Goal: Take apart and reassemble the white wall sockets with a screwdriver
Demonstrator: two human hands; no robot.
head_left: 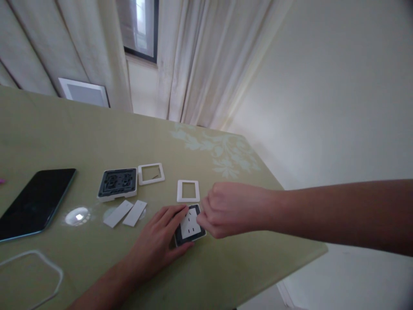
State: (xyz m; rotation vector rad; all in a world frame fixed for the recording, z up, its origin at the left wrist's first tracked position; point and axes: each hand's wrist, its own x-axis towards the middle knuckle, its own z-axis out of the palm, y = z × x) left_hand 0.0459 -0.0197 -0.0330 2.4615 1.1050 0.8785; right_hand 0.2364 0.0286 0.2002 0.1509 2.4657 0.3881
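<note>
A wall socket module (189,227), white face in a dark body, lies near the table's right front. My left hand (158,243) rests on the table and grips the socket between fingers and thumb. My right hand (230,209) comes in from the right, fingers curled in a pinch at the socket's right edge; what it pinches, if anything, is hidden. Just behind the socket lies a white square frame (188,190).
On the green table (97,137): a second white frame (151,173), a dark switch module (118,184), two white rocker plates (125,213), a black tablet (34,202) at left, a white cable loop (35,275). The table's edge runs close on the right.
</note>
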